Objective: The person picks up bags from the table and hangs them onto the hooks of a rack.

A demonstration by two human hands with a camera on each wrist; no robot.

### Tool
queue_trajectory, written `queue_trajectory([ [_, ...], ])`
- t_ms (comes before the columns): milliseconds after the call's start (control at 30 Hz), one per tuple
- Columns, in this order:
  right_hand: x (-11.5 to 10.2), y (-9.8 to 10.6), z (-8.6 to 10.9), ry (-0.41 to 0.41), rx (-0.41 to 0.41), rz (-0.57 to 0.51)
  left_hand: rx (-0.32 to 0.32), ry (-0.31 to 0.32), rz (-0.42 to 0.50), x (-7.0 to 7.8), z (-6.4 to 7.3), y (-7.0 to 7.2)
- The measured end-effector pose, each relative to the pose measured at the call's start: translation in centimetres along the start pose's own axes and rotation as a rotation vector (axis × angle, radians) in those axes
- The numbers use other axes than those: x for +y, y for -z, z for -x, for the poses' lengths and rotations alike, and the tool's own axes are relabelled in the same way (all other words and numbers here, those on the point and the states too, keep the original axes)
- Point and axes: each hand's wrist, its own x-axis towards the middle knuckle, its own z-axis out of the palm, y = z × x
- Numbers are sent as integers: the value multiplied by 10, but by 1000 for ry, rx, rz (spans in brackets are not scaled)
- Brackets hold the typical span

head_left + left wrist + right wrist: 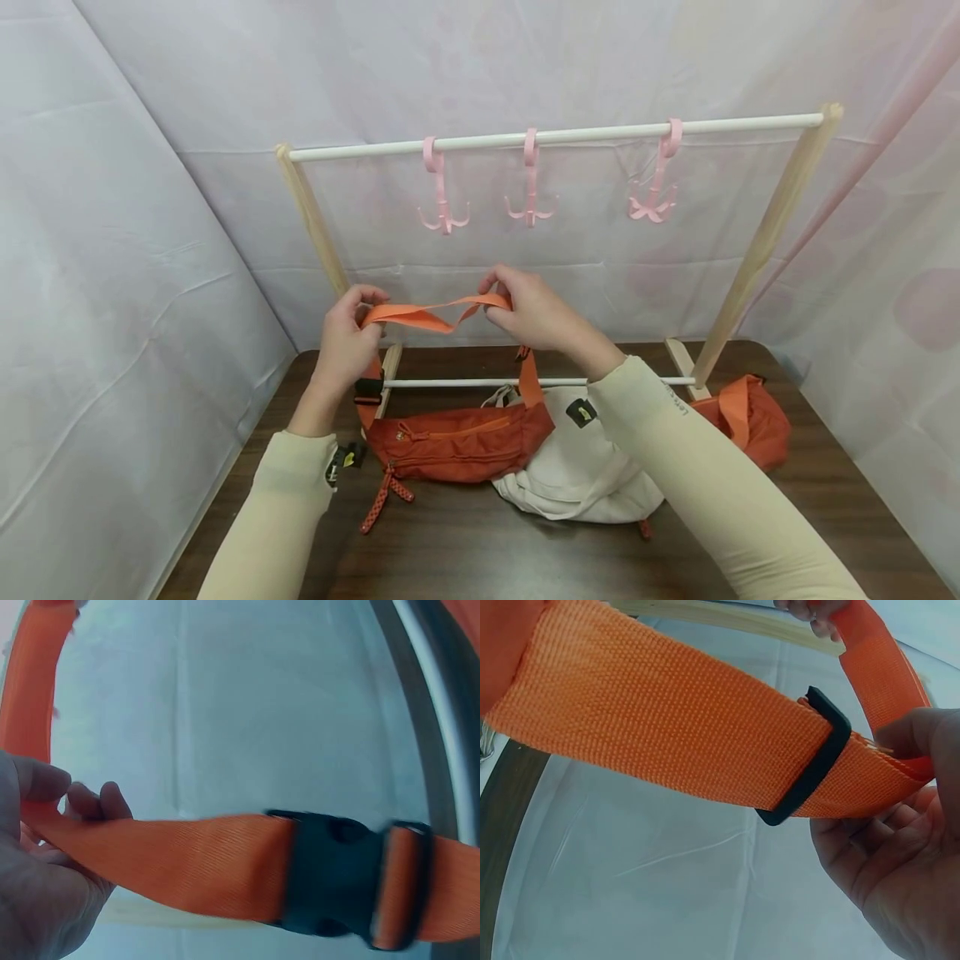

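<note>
Between my two hands runs the orange strap (420,317) of a red-orange waist bag (465,446). My left hand (347,333) pinches the strap's left part, above a black side-release buckle (334,874). Its right part is gripped by my right hand (536,308), close to a black slider (810,766) in the right wrist view. The strap sags a little between the hands. Below, the bag hangs level, partly in front of a cream bag (570,467); whether it touches the table cannot be told. Two patterned zip pulls (377,504) dangle from it.
Behind stands a wooden rack with a white top rail (600,133). Three pink hooks (530,179) hang from it. A lower white bar (450,383) crosses near the brown table (450,558). Another red-orange bag (757,425) lies at the right, partly behind my right sleeve.
</note>
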Motion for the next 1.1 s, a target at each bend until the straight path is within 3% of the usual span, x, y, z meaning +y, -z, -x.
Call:
queue_trajectory([
  [300, -9, 3, -2, 34, 7, -56, -60, -119, -34, 35, -13, -10],
  [467, -18, 4, -3, 58, -29, -94, -90, -123, -46, 46, -18, -10],
  [867, -20, 7, -5, 62, -18, -207, -121, -135, -24, 44, -24, 3],
  [1100, -22, 15, -5, 94, 17, -218, -131, -207, -116, 46, -27, 14],
])
